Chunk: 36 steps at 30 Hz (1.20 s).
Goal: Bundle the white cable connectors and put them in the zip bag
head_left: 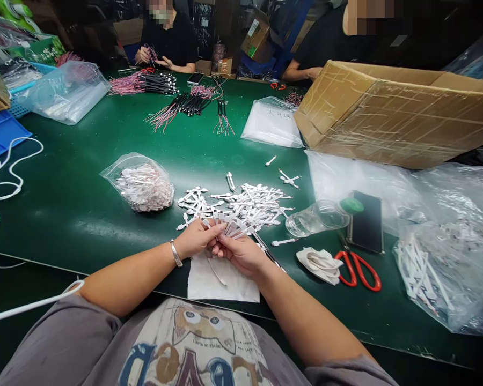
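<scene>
Fanned out between my two hands is a bunch of short white cables [230, 224] with plug ends. My left hand [197, 237], with a silver bracelet at the wrist, pinches the bunch from the left. From the right, my right hand [241, 252] closes on the same bunch, its thumb on top. Just beyond lies a loose pile of similar white cables [257, 202]. Below my hands a white paper sheet [225, 287] lies on the table, with one thin white cable [216, 272] on it.
A bag of white cables [145, 185] stands left. To the right are a plastic bottle [317, 217], a phone [366, 222], red-handled scissors [358, 268], crumpled tissue [320, 264] and another cable bag [438, 268]. A cardboard box [406, 115] stands beyond. Two people sit opposite.
</scene>
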Available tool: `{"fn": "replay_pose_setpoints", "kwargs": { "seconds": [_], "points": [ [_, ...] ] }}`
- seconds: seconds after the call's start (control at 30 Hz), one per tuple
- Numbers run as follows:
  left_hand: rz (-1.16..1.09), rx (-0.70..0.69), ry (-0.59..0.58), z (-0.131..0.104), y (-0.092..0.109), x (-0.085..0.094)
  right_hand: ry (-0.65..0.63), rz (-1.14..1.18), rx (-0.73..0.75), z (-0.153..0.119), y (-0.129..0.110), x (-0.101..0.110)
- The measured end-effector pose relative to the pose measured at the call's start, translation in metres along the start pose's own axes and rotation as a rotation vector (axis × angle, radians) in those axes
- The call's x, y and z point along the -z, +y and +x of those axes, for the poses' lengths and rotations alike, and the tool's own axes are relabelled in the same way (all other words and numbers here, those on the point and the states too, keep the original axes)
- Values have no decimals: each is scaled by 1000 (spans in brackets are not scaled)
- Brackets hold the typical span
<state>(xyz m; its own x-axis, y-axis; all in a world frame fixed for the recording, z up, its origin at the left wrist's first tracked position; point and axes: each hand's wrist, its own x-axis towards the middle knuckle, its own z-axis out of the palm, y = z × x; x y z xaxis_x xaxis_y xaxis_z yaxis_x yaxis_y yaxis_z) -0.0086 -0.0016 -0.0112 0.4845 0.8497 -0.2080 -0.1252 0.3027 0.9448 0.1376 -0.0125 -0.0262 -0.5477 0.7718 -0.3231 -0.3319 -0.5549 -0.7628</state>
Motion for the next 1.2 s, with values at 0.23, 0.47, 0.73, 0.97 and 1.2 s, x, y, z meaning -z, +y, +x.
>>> {"fn": "replay_pose_setpoints", "kwargs": {
  "seconds": [0.23, 0.47, 0.73, 0.97, 1.2],
  "points": [
    [82, 0, 37, 0, 1, 1, -13, -18, 2, 0, 1, 2],
    [23, 83, -134, -1, 0, 3, -85, -116, -62, -5, -2, 1],
    [20, 225, -474, -18, 16, -5, -387, -393, -326, -21, 5, -9],
    [301, -101, -28, -18, 21, -1, -150, -219, -176, -16, 5, -14],
    [1584, -700, -159, -59, 54, -9, -176, -614, -196, -19, 3, -10]
  ]
}}
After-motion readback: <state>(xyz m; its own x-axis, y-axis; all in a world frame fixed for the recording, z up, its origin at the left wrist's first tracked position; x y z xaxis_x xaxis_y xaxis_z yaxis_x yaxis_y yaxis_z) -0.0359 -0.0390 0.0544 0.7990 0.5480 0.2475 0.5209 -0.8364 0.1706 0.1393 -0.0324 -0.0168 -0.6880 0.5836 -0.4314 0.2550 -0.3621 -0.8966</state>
